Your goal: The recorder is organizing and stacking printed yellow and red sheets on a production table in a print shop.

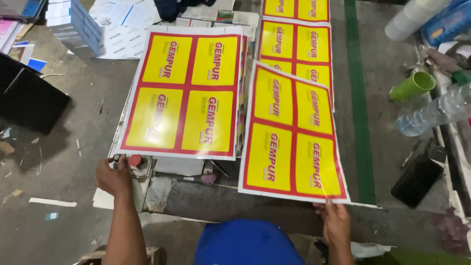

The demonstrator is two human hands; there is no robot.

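pinching the near edge of the glossy yellow-and-red printed sheet (293,140), the right hand (336,223) has fingers closed on its bottom margin. looks thin, light and floppy, likely slick, so best held by the edges. left hand (114,176) rests curled by the red button (136,160) on the machine surface (221,198). farther back, the sheet stack (184,93).

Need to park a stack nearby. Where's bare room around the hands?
Bare floor left of the left hand, up to the black case. Grey strip between the right-hand sheet and green line. Crowded right: bottle, green cup.
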